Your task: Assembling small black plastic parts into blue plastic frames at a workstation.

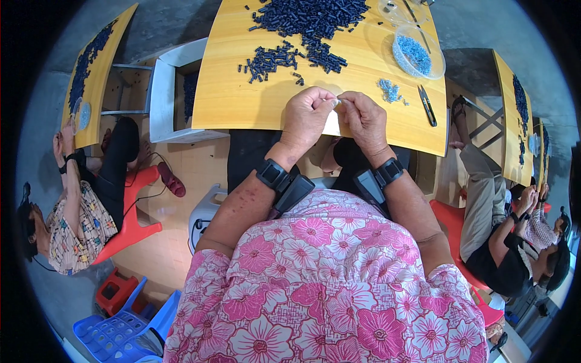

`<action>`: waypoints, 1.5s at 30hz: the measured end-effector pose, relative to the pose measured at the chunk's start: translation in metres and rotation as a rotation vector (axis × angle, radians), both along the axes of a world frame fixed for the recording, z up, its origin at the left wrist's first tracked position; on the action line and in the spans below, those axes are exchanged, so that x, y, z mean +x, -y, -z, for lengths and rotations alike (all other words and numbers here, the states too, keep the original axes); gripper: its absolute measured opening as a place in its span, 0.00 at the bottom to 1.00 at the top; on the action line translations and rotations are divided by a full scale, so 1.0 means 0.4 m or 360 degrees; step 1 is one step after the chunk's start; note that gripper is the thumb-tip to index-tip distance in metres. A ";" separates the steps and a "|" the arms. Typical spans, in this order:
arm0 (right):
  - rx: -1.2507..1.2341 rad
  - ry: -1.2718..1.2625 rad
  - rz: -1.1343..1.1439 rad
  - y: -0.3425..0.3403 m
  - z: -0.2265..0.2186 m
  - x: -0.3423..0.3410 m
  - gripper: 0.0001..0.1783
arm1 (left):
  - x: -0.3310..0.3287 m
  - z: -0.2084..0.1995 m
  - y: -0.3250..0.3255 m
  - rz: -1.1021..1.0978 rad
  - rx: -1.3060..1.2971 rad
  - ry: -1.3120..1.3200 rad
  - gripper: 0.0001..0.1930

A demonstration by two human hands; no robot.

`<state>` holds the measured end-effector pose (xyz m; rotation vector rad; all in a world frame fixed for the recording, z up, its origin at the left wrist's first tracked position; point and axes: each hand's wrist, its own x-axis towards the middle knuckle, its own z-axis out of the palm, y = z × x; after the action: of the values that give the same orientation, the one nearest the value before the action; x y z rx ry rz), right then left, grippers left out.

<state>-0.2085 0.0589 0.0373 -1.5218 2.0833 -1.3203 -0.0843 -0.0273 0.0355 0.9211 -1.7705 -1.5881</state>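
Observation:
My left hand [307,118] and my right hand [365,120] meet in front of me at the near edge of the wooden table [242,109]. Each one pinches with thumb and fingertips, the tips almost touching. Whatever is between them is too small and too covered by the fingers to name. Beyond the hands lies a small heap of short dark cylindrical pieces [271,60], with a larger pile [311,18] behind it. To the right of my right hand are a few loose light-blue pieces [389,91] and black-handled snips [428,106].
A clear round bowl [440,65] of light-blue pieces stands at the table's right, a second clear container [396,11] behind it. An open white drawer [166,100] juts out at left. People sit at tables on both sides. Blue [112,339] and red stools [115,293] stand lower left.

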 end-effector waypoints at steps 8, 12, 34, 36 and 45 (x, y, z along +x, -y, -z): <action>0.0087 -0.0246 -0.0012 0.005 -0.008 0.009 0.06 | -0.003 0.006 -0.003 -0.0037 0.0004 -0.0012 0.03; 0.0045 -0.0256 -0.0045 0.004 -0.014 0.011 0.06 | -0.003 0.007 -0.006 -0.0069 -0.0054 -0.0060 0.03; 0.0043 -0.0259 -0.0050 0.001 0.001 0.001 0.05 | -0.002 0.007 -0.004 0.0022 0.0067 -0.0048 0.03; 0.0032 -0.0270 -0.0052 0.000 -0.001 0.002 0.05 | -0.003 -0.001 -0.006 -0.0009 0.0043 -0.0020 0.04; -0.0055 -0.0354 -0.0040 -0.001 -0.003 0.004 0.05 | -0.001 0.007 0.002 0.0009 0.0062 -0.0033 0.04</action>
<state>-0.2067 0.0593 0.0384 -1.7768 2.1721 -1.2339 -0.0849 -0.0283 0.0329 0.9154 -1.7352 -1.6357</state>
